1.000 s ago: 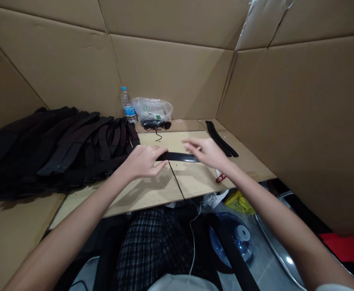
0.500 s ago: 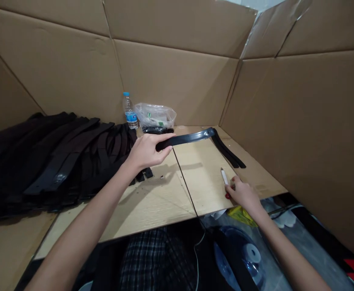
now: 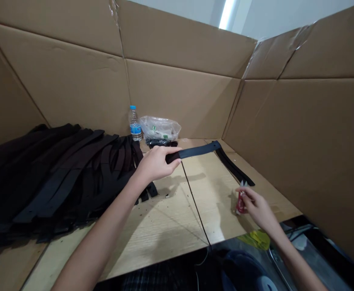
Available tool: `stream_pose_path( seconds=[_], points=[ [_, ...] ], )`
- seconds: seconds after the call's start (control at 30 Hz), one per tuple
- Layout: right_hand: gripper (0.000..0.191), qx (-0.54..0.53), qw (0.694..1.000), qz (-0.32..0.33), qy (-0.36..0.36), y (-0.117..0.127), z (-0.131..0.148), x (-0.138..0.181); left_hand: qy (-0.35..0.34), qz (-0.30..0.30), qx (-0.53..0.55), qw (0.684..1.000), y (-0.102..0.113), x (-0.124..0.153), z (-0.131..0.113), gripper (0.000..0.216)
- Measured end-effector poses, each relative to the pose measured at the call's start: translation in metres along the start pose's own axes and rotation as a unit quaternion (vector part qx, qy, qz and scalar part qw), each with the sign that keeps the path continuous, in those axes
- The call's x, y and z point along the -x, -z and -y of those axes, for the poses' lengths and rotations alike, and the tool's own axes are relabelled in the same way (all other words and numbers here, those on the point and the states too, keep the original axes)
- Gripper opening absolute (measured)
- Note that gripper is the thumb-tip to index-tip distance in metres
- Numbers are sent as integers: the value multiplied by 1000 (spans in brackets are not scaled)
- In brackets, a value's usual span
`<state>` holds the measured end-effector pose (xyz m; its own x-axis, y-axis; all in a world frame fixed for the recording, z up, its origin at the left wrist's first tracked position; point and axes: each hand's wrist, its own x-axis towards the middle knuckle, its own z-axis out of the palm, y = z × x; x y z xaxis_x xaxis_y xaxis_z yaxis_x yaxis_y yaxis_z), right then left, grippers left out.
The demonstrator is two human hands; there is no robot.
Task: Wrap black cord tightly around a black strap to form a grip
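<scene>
My left hand (image 3: 159,162) pinches one end of a flat black strip (image 3: 197,151) between thumb and fingers, above the table. Its free end reaches right, where it overlaps in view the top of other black strips (image 3: 233,166) lying on the board; whether they touch I cannot tell. My right hand (image 3: 257,206) is closed on small red-handled snips (image 3: 241,202), their two pointed tips upward and apart, near the lower end of those strips. Part of the snips is hidden by the fingers. A large heap of similar black strips (image 3: 70,173) spreads at the left.
A water bottle (image 3: 135,126) and a clear plastic bag (image 3: 160,128) stand by the back cardboard wall (image 3: 180,93). Cardboard (image 3: 310,133) also encloses the right side. A dark cord (image 3: 192,194) crosses the wooden table (image 3: 159,230). A yellow bag (image 3: 255,239) lies below the front edge.
My right hand has picked up the snips from the table and raised them with tips upward. My left hand still grips the strip, now turned a little. The view has tilted upward.
</scene>
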<state>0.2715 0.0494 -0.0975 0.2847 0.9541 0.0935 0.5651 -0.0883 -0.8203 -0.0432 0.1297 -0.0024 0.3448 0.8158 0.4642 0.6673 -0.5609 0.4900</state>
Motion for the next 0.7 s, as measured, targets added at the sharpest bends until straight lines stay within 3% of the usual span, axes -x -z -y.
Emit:
stream_pose_path(
  seconds=[0.1,0.23,0.3,0.43,0.57,0.63,0.7],
  points=[
    [40,-174,982,78,-9,-24,41,1,-18,17,19,1000,-2,-1,0,34],
    [41,-285,949,130,-12,-68,93,-1,-41,27,62,997,-5,0,1,35],
    [40,-323,935,149,22,-87,111,-4,-42,28,81,995,-5,1,1,36],
    [43,-357,916,158,95,-112,129,-5,-51,46,158,985,-2,1,2,34],
    [45,-359,915,140,124,-116,137,0,-55,80,249,964,6,1,2,23],
    [44,-355,915,134,138,-114,139,1,-26,101,283,953,9,1,1,18],
    [42,-352,914,134,149,-113,141,2,24,110,306,945,11,2,0,30]
  ],
)
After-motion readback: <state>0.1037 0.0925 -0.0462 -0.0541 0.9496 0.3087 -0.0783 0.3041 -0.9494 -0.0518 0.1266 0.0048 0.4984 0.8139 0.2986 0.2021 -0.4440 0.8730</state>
